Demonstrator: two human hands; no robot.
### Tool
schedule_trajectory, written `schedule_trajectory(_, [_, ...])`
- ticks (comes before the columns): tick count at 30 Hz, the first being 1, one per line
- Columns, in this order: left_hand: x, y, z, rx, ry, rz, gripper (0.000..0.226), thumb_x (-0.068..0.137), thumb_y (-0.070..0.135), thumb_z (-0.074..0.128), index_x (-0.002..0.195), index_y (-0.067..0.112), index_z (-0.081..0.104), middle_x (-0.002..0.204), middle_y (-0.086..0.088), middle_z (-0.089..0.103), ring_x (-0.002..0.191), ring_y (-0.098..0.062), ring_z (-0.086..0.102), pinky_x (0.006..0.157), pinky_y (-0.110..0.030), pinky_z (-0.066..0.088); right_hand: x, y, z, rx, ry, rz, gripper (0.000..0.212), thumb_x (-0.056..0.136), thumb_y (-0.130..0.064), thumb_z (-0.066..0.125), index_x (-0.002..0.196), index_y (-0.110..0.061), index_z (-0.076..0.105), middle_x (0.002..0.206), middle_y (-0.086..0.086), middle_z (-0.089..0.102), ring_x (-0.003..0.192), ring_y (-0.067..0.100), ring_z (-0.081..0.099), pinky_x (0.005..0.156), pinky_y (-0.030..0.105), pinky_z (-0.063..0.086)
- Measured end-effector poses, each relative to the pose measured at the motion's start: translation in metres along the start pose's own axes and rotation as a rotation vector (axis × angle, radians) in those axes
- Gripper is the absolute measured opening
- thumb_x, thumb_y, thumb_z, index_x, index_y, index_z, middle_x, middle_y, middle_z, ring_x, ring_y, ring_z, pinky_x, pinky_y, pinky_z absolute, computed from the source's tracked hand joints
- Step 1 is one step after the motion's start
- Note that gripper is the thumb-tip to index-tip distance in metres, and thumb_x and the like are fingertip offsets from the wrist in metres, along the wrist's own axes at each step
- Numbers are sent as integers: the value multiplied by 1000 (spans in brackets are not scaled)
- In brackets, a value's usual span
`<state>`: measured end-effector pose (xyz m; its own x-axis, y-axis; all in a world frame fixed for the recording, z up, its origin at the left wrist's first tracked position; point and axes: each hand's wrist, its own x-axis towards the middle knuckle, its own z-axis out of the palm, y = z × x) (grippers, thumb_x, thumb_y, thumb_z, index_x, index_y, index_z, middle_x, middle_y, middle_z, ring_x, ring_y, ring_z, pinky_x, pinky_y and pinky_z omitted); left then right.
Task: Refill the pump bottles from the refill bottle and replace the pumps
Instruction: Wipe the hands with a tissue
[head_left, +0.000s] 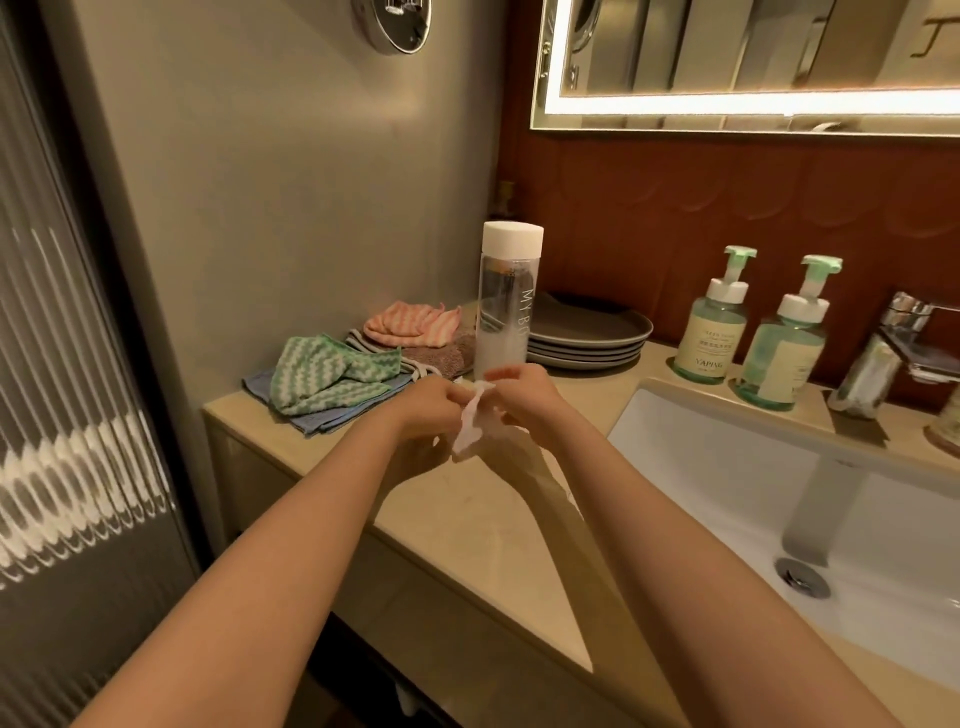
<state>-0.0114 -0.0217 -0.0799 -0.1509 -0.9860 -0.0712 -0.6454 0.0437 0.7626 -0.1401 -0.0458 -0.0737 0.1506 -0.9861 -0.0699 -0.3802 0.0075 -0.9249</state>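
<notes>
Left hand (432, 411) and right hand (525, 401) together over counter (467, 545), both pinching white tissue (470, 432) | refill bottle (506, 306) capped, upright just behind | pump bottle (709, 335), second pump bottle (782, 356) at back edge, pumps on

Folded cloths (332, 371) lie left of stacked grey plates (597, 325) — a faucet (875, 371) stands behind the sink (727, 457).
</notes>
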Motion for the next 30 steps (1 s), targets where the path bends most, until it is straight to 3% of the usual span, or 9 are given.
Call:
schedule_trajectory(2, [-7, 6, -3, -175, 16, 15, 37, 84, -4, 52, 102, 25, 66, 84, 2, 65, 69, -11, 60, 54, -17, 46, -2, -5, -3, 216, 56, 68, 43, 77, 10, 60, 116, -6, 60, 121, 14, 58, 109, 29, 56, 94, 40, 50])
schedule_trajectory(5, [-13, 9, -12, -172, 86, 99, 41, 87, 6, 59, 127, 16, 57, 106, 3, 62, 89, -10, 59, 69, -17, 47, -6, -10, -8, 357, 66, 117, 43, 78, 14, 55, 117, -5, 60, 120, 15, 57, 106, 28, 56, 93, 34, 50])
schedule_trajectory(8, [-13, 0, -23, -171, 198, 124, 44, 83, 14, 68, 126, 11, 57, 123, 0, 58, 103, -10, 53, 80, -22, 42, -12, -12, -9, 341, -36, 166, 40, 85, 9, 50, 121, -8, 59, 114, 12, 57, 74, 15, 52, 69, 22, 46])
schedule_trajectory(11, [-13, -9, -25, 65, 244, 153, 45, 78, 14, 73, 121, 15, 60, 120, -2, 59, 97, -11, 54, 79, -22, 41, -11, -4, 0, 70, -32, 131, 31, 87, 6, 52, 113, -7, 61, 96, 7, 58, 73, 15, 54, 76, 25, 49])
schedule_trajectory(15, [-9, -18, -15, 251, 249, 194, 32, 78, 13, 73, 110, 18, 65, 113, -3, 62, 94, -14, 55, 80, -25, 44, -8, 14, 8, -756, 252, -252, 24, 76, -3, 64, 97, -14, 67, 109, 8, 57, 101, 24, 53, 79, 32, 49])
schedule_trajectory(20, [-1, -26, -6, 389, 146, 196, 26, 87, 21, 63, 112, 17, 67, 115, -4, 65, 101, -16, 59, 81, -26, 46, -13, 5, 6, -760, 64, -339, 24, 81, -10, 63, 104, -8, 71, 104, 8, 68, 92, 21, 60, 75, 29, 48])
schedule_trajectory(24, [6, -25, -2, 540, 140, 216, 31, 91, 21, 54, 121, 17, 62, 121, -7, 62, 107, -22, 57, 88, -34, 46, -18, 11, 11, -865, -116, -346, 25, 91, -15, 50, 102, -2, 68, 92, 18, 63, 79, 24, 48, 66, 30, 34])
schedule_trajectory(27, [15, -25, -2, 700, 130, 239, 26, 92, 19, 49, 112, 18, 66, 114, -10, 64, 103, -27, 56, 89, -37, 39, -10, 15, 12, -926, -185, -305, 33, 98, -18, 36, 118, -4, 58, 111, 20, 60, 97, 32, 53, 74, 32, 35])
schedule_trajectory(30, [23, -30, -5, 798, 137, 178, 27, 93, 9, 43, 111, 14, 62, 113, -9, 61, 110, -28, 53, 102, -41, 27, 1, 15, 21, -958, -245, -223, 42, 102, -25, 25, 136, -5, 39, 133, 22, 45, 117, 34, 45, 92, 36, 36])
